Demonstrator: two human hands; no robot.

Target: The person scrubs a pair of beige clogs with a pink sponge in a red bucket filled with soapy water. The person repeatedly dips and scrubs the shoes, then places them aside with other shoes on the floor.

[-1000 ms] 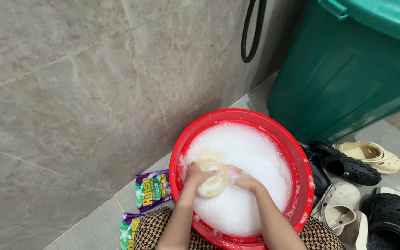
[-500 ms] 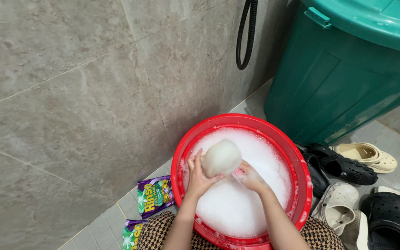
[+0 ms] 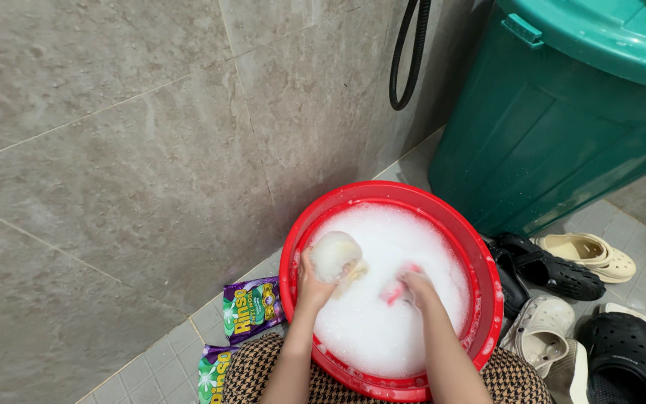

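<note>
A: How should the scrubbing go?

B: Probably best low over the red basin (image 3: 480,299), so the foam stays inside.

A: And the hands?

B: The left hand (image 3: 309,284) is wrapped around a foam-covered pale shoe (image 3: 336,256), lifted just above the suds. The right hand (image 3: 416,287) grips something pink (image 3: 396,292), half sunk in foam. Beyond stands a green bin (image 3: 562,120).

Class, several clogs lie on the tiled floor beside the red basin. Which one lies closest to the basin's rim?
The black clog wedged against the red basin, right at its rim. The other black clogs and the cream ones lie farther out, toward the green bin.
</note>
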